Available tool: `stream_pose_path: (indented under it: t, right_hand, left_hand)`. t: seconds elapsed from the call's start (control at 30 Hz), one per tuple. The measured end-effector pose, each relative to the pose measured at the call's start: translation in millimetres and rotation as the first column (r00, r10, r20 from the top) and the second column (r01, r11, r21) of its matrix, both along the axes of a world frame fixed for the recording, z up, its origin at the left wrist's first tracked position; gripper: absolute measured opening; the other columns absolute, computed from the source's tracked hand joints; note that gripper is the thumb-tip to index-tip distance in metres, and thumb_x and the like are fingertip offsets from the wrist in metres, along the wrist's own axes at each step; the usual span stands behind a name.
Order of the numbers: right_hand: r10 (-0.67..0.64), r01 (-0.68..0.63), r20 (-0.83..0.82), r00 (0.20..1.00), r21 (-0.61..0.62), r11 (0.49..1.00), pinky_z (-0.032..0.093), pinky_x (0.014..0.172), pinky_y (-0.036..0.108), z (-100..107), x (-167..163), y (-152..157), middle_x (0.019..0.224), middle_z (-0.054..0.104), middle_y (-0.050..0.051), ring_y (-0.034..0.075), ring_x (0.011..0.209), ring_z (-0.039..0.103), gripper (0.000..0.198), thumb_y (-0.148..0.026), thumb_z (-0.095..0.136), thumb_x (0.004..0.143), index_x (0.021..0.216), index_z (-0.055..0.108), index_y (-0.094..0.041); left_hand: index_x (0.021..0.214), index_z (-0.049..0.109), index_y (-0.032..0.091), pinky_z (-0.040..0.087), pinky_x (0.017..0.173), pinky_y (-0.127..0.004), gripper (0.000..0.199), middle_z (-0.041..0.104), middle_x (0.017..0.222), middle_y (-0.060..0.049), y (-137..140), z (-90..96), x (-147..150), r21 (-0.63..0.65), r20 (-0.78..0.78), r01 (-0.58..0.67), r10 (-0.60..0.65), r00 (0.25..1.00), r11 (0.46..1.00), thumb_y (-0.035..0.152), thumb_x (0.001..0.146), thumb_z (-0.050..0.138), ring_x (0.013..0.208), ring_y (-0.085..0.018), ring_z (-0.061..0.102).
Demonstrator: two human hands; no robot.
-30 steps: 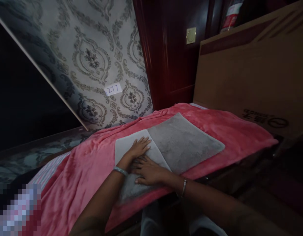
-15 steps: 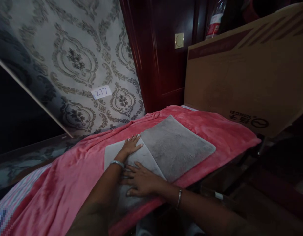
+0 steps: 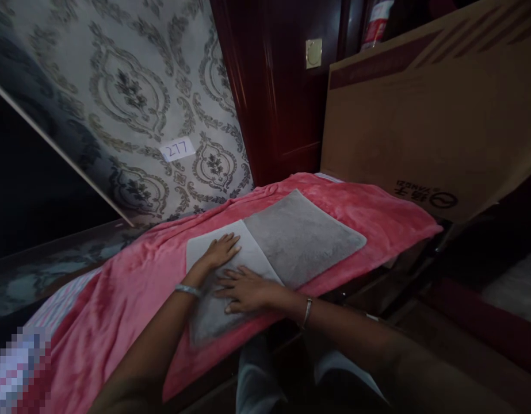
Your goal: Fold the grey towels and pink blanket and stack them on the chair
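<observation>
A grey plush mat or cushion cover (image 3: 308,238) lies flat on a pink blanket (image 3: 131,305). Its left part is a paler flap (image 3: 205,238) that looks folded over, with a straight edge slanting across the middle. My left hand (image 3: 222,251) rests flat on this pale flap near its upper edge, fingers spread. Just below and to the right, my right hand (image 3: 247,290) also lies flat on it with the fingers apart. Neither hand grips anything. My forearms hide some of the lower left area.
A large cardboard box (image 3: 420,121) stands at the right, with a red-labelled bottle (image 3: 375,26) at its top edge. Behind the blanket are a dark red door (image 3: 286,103) and patterned wallpaper bearing a paper marked 277 (image 3: 178,149). A dark panel (image 3: 36,178) is at the left.
Both hands stay flat on the pale flap; the left has shifted slightly left on it, away from the slanting edge. The whole view has tilted a little, so the scene sits higher.
</observation>
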State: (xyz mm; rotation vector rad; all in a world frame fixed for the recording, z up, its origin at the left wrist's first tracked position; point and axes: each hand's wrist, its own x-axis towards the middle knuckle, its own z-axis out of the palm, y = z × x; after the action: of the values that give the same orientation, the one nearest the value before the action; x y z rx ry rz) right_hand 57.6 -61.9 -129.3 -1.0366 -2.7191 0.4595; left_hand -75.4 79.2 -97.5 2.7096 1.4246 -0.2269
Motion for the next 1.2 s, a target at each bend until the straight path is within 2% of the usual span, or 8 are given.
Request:
stream_pose_path:
  t: [0.17,0.33,0.63,0.77,0.87,1.03,1.1,1.2]
  right_hand:
    - [-0.087,0.088,-0.058,0.995,0.019,0.996,0.011,0.122,0.058,-10.2,29.5,-38.4,0.164,0.026,0.007,0.029,0.153,0.017,0.059,-0.05,0.048,0.101,0.155,0.038,-0.028]
    - [-0.251,0.257,-0.084,0.964,0.075,0.963,0.014,0.124,0.051,-37.7,65.0,-61.3,0.164,0.027,0.008,0.024,0.154,0.017,0.063,-0.047,0.051,0.1,0.157,0.035,-0.025]
    - [-0.424,0.441,-0.142,0.895,0.121,0.89,0.021,0.123,0.052,-58.7,82.8,-81.0,0.163,0.03,0.009,0.024,0.152,0.023,0.061,-0.037,0.052,0.099,0.156,0.037,-0.025]
    - [-0.488,0.525,-0.241,0.839,0.123,0.842,0.026,0.121,0.054,-63.2,123.6,-86.1,0.157,0.042,0.01,0.027,0.149,0.031,0.053,-0.035,0.052,0.098,0.15,0.048,-0.024]
    - [-0.607,0.71,-0.419,0.675,0.145,0.689,0.028,0.119,0.057,-69.6,177.2,-83.4,0.155,0.044,0.013,0.03,0.147,0.034,0.05,-0.034,0.052,0.095,0.143,0.056,-0.021]
    - [-0.674,0.943,-0.708,0.212,-0.033,0.331,0.033,0.116,0.057,-80.1,259.5,-66.8,0.149,0.048,0.019,0.033,0.14,0.043,0.06,-0.039,0.058,0.083,0.138,0.056,-0.015]
    - [-0.667,0.943,-0.743,0.055,-0.181,0.279,0.04,0.111,0.054,-81.9,277.7,-59.6,0.144,0.053,0.018,0.031,0.132,0.051,0.064,-0.037,0.061,0.078,0.138,0.055,-0.015]
    - [-0.692,0.86,-0.711,-0.127,-0.427,0.281,0.052,0.096,0.045,-80.4,291.5,-52.8,0.123,0.066,0.013,0.026,0.107,0.064,0.066,-0.032,0.065,0.073,0.136,0.054,-0.015]
  left_hand:
    - [0.155,0.035,0.029,0.025,0.118,-0.06,0.059,0.027,0.165,-0.01,-79.7,-15.0,-54.9,0.067,0.073,0.013,-0.018,0.997,0.998,0.046,0.098,0.038,0.153,-0.03,0.022]
    - [0.156,0.032,0.033,0.02,0.12,-0.061,0.058,0.024,0.166,-0.006,-138.1,-43.2,-72.4,0.152,0.126,-0.021,0.002,0.992,0.988,0.047,0.1,0.037,0.155,-0.03,0.016]
    - [0.155,0.034,0.029,0.019,0.12,-0.063,0.059,0.023,0.166,-0.006,-142.1,-45.5,-67.7,0.176,0.121,-0.078,0.057,0.991,0.981,0.045,0.099,0.039,0.154,-0.032,0.018]
    - [0.154,0.038,0.027,0.019,0.12,-0.064,0.058,0.025,0.165,-0.008,-140.1,-38.4,-67.8,0.154,0.106,-0.087,0.071,0.992,0.984,0.044,0.099,0.038,0.154,-0.032,0.019]
    - [0.15,0.046,0.022,0.024,0.118,-0.064,0.055,0.033,0.161,-0.013,-143.6,-28.9,-52.4,0.158,0.111,-0.111,0.094,0.989,0.981,0.041,0.099,0.038,0.152,-0.033,0.025]
    - [0.152,0.043,0.021,0.021,0.12,-0.062,0.055,0.031,0.162,-0.014,-162.3,-23.0,10.8,0.269,0.171,-0.019,-0.028,0.985,0.963,0.032,0.097,0.04,0.152,-0.031,0.026]
    - [0.152,0.042,0.021,0.022,0.119,-0.063,0.057,0.029,0.163,-0.014,-168.9,-28.8,34.9,0.267,0.17,-0.016,-0.031,0.985,0.964,0.031,0.097,0.042,0.152,-0.032,0.025]
    - [0.153,0.041,0.02,0.022,0.119,-0.064,0.058,0.029,0.163,-0.014,-173.6,-41.2,53.9,0.233,0.128,-0.03,0.0,0.992,0.972,0.034,0.097,0.043,0.152,-0.034,0.025]
